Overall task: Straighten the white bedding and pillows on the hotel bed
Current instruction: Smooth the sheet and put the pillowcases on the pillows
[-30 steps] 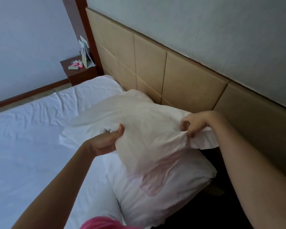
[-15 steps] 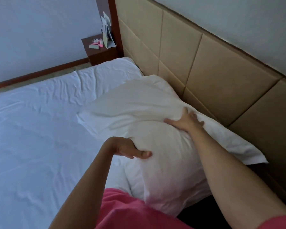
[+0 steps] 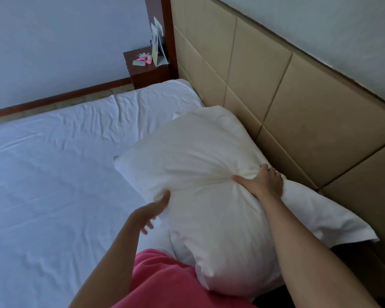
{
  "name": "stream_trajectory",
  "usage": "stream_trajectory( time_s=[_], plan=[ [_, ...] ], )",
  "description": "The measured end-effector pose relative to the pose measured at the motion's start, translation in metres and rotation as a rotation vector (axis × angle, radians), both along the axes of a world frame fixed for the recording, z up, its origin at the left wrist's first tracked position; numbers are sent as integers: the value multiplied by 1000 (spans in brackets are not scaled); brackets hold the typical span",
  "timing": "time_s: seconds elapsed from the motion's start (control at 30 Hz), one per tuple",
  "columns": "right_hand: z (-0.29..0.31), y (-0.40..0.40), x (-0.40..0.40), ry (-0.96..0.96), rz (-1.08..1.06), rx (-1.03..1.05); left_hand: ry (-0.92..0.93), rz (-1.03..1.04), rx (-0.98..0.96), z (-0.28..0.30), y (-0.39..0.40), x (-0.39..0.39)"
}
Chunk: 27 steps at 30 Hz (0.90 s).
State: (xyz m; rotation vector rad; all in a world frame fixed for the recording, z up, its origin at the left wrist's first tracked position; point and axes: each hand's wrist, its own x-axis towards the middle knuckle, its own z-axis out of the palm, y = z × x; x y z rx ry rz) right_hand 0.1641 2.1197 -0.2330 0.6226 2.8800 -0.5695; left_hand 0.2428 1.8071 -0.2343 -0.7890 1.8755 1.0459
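The bed (image 3: 53,185) carries a white fitted sheet (image 3: 60,165) pulled fairly flat, though creases run across it near the far edge and toward the head end; no duvet or top cover shows in view, so the bedding is probably only partly dealt with. Against the padded tan headboard (image 3: 276,90) lies one white pillow (image 3: 198,170), angled rather than square to the headboard, its near end overhanging the mattress edge and its loose pillowcase flap (image 3: 333,221) trailing toward the dark gap beside the bed. The right hand (image 3: 261,184) presses into the pillow's top with fingers spread, denting it. The left hand (image 3: 152,211) is wide, thumb against the pillow's side, gripping nothing. Left to do, I judge: seating and squaring this pillow, tucking the flap, smoothing the sheet (a second pillow is not visible). A bedside stand (image 3: 147,70) holds small pink items.
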Motion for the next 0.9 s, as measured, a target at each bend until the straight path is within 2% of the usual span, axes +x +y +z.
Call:
stream_trajectory(
  time_s=[0.1, 0.2, 0.27, 0.37, 0.47, 0.6, 0.67, 0.73, 0.77, 0.83, 0.9],
  plan=[
    [0, 3, 4, 104, -44, -38, 195, 575, 347, -15, 9, -7],
    [5, 4, 7, 130, -37, -138, 259, 810, 409, -24, 20, -10],
    [14, 3, 9, 143, -38, -193, 297, 843, 395, -27, 26, -11],
    [32, -2, 12, 244, -101, -242, 413, 764, 412, -10, 34, -12],
    [53, -12, 17, 407, -153, -226, 561, 676, 447, 23, 40, -10],
    [86, -14, 26, 710, -236, -207, 554, 610, 437, 40, 46, -16],
    [104, -5, 29, 808, -249, -176, 576, 586, 501, 45, 53, -24],
    [118, 9, 26, 713, -232, -170, 570, 544, 632, 49, 62, -39],
    [120, 17, 21, 598, -220, -193, 589, 535, 608, 47, 66, -46],
    [105, 33, 8, 342, -182, -238, 574, 603, 388, 30, 70, -60],
    [70, 43, 6, 102, -96, -213, 487, 609, 263, 2, 66, -68]
  ],
)
